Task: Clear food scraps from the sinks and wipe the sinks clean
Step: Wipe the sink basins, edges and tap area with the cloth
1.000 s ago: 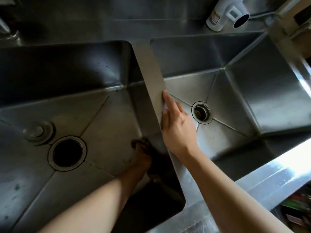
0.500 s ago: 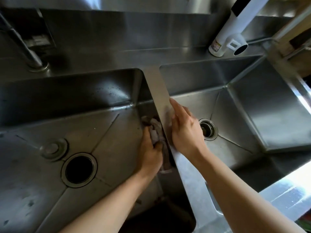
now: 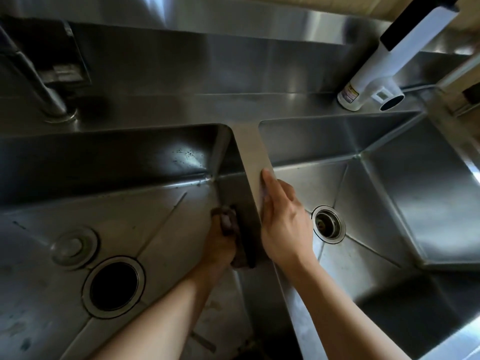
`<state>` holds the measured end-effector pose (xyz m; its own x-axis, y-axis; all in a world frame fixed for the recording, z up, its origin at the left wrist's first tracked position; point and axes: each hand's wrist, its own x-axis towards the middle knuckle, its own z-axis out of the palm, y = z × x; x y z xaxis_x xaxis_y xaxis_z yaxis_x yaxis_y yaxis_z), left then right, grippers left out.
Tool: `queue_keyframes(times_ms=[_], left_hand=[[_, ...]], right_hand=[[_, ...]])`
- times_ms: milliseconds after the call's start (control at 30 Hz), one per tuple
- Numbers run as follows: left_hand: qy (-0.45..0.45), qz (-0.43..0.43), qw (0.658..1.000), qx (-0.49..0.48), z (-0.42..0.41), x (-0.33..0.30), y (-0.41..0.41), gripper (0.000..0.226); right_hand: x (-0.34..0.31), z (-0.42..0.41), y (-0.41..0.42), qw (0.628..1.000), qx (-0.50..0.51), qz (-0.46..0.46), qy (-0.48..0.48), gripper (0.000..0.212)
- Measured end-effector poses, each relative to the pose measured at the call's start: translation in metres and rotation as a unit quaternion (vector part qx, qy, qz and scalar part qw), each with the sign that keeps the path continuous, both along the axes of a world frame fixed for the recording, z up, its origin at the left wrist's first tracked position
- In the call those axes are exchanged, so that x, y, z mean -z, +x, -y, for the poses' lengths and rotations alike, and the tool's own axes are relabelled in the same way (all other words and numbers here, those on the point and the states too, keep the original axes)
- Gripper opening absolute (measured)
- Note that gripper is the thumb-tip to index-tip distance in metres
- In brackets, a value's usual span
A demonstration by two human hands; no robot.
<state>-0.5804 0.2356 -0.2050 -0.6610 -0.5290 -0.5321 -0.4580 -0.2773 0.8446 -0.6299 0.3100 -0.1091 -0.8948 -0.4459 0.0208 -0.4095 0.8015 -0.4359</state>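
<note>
Head view: a double steel sink is seen from above, split by a narrow divider [image 3: 250, 162]. A dark cloth [image 3: 230, 222] is held bunched in the left hand [image 3: 220, 245], fingers curled round it, and pressed against the divider's wall inside the left sink [image 3: 109, 203]. The right hand [image 3: 281, 224] is laid on the divider's top edge with straight fingers, grasping nothing. A drain plug [image 3: 74, 246] lies loose beside the open drain [image 3: 114, 287]; dark specks are visible on the left sink's back wall. The right sink [image 3: 405, 203] has a strainer [image 3: 327, 224] in its drain. The cloth is judged soft, light and probably damp, best kept wadded in the palm so flat pressure can be applied; wet steel is likely slippery.
</note>
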Motion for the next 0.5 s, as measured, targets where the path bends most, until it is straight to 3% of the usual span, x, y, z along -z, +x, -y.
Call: queue_keyframes(times_ms=[233, 300, 433, 500], left_hand=[[-0.057, -0.121, 0.991, -0.012, 0.018, -0.053, -0.018, 0.041], [-0.082, -0.119, 0.989, -0.011, 0.019, -0.047, -0.022, 0.039], [-0.047, -0.059, 0.996, -0.045, 0.025, -0.011, -0.037, 0.026], [-0.05, -0.004, 0.999, 0.007, 0.033, 0.014, -0.041, 0.032]], right_hand=[[-0.006, 0.002, 0.006, 1.0, 0.019, 0.012, 0.021, 0.059], [-0.004, 0.003, 0.005, 0.999, 0.017, 0.003, 0.027, 0.058], [0.0, 0.002, 0.004, 0.999, 0.002, -0.014, 0.049, 0.062], [0.003, 0.001, 0.002, 0.999, -0.004, -0.027, 0.047, 0.062]])
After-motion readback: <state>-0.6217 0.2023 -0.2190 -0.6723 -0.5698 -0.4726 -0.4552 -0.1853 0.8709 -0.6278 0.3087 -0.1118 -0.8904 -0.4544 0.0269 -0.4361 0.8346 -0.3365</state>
